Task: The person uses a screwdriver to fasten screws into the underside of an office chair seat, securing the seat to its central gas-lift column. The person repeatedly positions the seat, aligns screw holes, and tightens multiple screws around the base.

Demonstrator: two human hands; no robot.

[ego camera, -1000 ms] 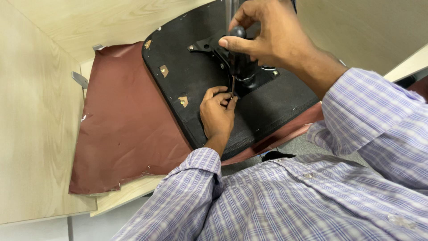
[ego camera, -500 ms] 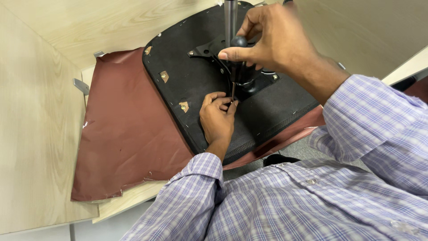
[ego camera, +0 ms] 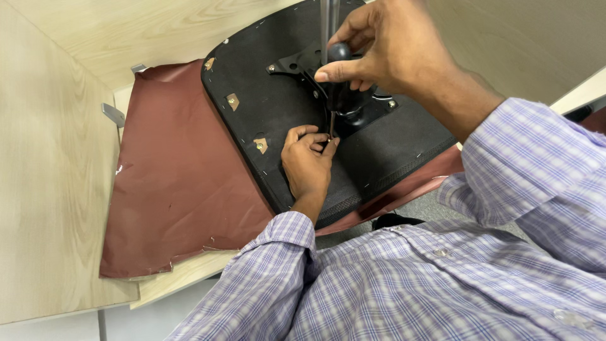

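1. The seat underside (ego camera: 379, 158) beneath the fingers is black, with a fine, fabric-like grain.
2. The screwdriver (ego camera: 339, 82) wrapped by the right-hand fingers has a black handle and a dark metal shaft.
3. The metal plate (ego camera: 297, 63) just beyond the fingers is black, with silvery screw heads.
4. The leatherette sheet (ego camera: 177, 189), left of the left-hand fingers, is plain reddish brown.
5. Small tabs (ego camera: 261, 145) beside those fingers are tan.
6. The shirt sleeve (ego camera: 265, 278) behind them is lilac and white plaid.
7. The wooden surface (ego camera: 57, 189), far left of the fingers, is pale with a light grain.
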